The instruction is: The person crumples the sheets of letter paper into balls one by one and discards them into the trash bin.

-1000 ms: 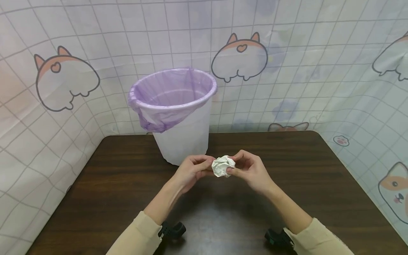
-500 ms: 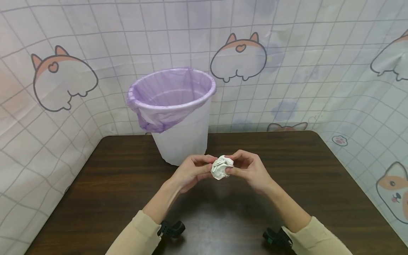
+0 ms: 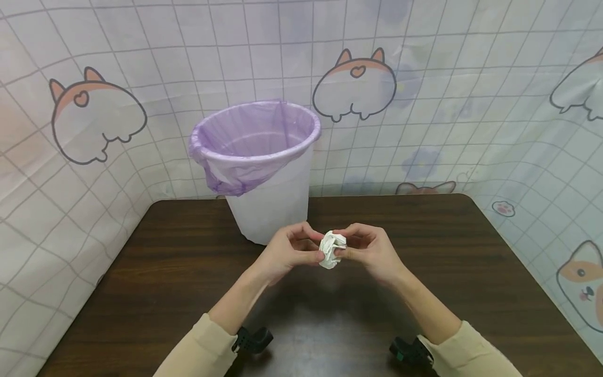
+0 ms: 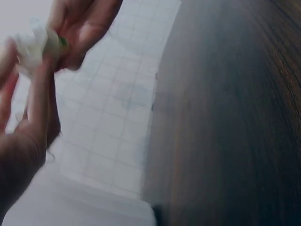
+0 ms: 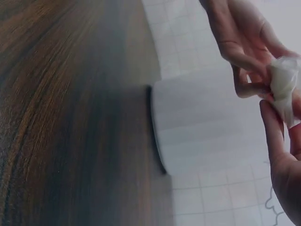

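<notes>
A crumpled ball of white paper (image 3: pixel 332 251) is held up between both hands over the table, in front of the bin. My left hand (image 3: pixel 287 253) pinches its left side with thumb and fingertips. On the other side, the thumb and fingers of my right hand (image 3: pixel 375 252) grip it. The left wrist view has the paper ball (image 4: pixel 34 51) blurred, with a small green patch near its edge. Seen from the right wrist, the paper ball (image 5: pixel 283 80) sits between the fingertips of both hands.
Behind the hands, left of centre, a white bin (image 3: pixel 275 204) lined with a purple bag (image 3: pixel 235 175) stands upright on the dark wooden table (image 3: pixel 424 262). A patterned white cloth (image 3: pixel 447 104) hangs around the table's back and sides. Black wrist devices are strapped to both forearms.
The paper ball has been turned and reshaped a little between the fingers. My left hand's fingers have shifted around it, spreading wider at its left side. The bin has not moved.
</notes>
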